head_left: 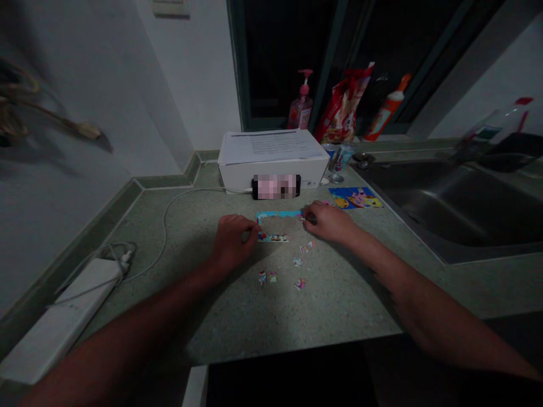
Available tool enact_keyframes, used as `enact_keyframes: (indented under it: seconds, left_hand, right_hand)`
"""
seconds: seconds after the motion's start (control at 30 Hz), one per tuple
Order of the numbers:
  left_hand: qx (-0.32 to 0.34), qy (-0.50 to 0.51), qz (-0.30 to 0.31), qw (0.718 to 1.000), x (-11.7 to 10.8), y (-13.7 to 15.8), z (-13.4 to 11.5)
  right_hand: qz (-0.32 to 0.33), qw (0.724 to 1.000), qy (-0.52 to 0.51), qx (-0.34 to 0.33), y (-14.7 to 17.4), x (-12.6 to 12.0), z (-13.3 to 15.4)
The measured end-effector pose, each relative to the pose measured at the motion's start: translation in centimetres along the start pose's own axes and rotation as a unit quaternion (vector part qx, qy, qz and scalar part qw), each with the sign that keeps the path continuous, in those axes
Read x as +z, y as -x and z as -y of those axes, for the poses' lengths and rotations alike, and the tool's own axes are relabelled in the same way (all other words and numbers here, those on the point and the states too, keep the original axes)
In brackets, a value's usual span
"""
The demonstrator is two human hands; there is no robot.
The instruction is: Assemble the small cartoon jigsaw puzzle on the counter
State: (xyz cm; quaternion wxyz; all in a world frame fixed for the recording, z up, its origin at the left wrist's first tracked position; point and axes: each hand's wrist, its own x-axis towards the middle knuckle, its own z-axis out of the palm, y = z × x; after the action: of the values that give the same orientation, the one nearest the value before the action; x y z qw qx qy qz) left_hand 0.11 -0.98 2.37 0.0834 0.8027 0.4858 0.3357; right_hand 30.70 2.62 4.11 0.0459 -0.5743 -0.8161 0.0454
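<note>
A partly joined jigsaw puzzle [280, 215] lies on the counter, with its blue top strip, left side and bottom strip of pieces around a bare middle. My left hand [233, 243] is closed, thumb and fingertips pressed at the puzzle's left edge. At the upper right corner, my right hand [328, 220] pinches a small puzzle piece [301, 217], partly hidden by the fingers. Loose pieces [297, 262] lie nearer me, including a pink one [300, 284] and a pair [267, 277]. Another loose pair [307, 247] rests below my right hand.
Behind the puzzle, a phone [275, 187] on a cable leans against a white box [274, 152]. A SpongeBob picture card [356, 198] lies right, beside the sink [462, 209]. A power strip [72, 314] is at left. Cans [343, 156] and bottles [300, 110] stand at the back.
</note>
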Motion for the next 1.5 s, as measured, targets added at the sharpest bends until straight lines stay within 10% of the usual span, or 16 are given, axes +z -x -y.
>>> enact_keyframes:
  seconds: [1.5]
  left_hand:
    - [0.015,0.007,-0.023,1.0,0.52,0.08,0.42]
  right_hand:
    - [0.009,1.0,-0.027,-0.014,0.25,0.01,-0.21]
